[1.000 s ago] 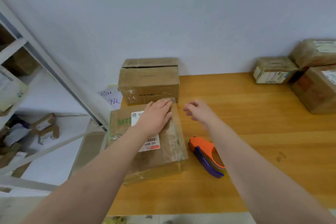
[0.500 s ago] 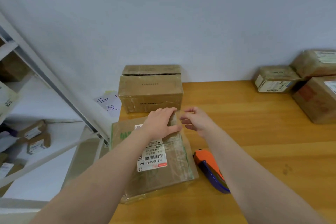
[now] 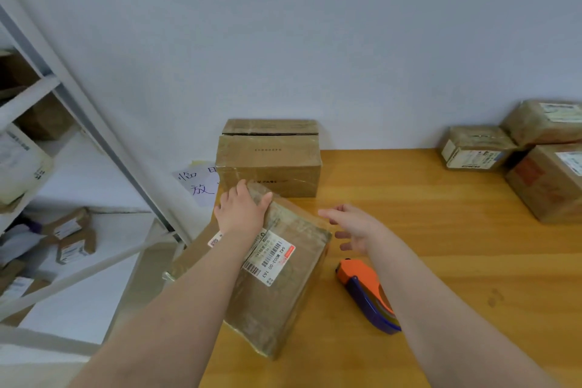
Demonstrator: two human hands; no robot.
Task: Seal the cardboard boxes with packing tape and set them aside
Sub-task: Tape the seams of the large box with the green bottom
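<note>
On the table (image 3: pixel 441 246), finished boxes (image 3: pixel 548 186) sat aside at the right edge. The rear box (image 3: pixel 271 161), upper centre, looked unsealed. The taped box (image 3: pixel 283 293) lay centre, seemingly ready to move, the left hand (image 3: pixel 241 211) gripping its far corner, the right hand (image 3: pixel 356 227) spread beside it, and the tape dispenser (image 3: pixel 365 290) untouched.

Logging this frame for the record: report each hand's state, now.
Left hand: grips the far end of the labelled box, fingers curled over its edge.
Right hand: open, holding nothing.

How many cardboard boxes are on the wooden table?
5: labelled taped box under the left hand, plain box behind it, three boxes at far right; more possibly offscreen.
</note>
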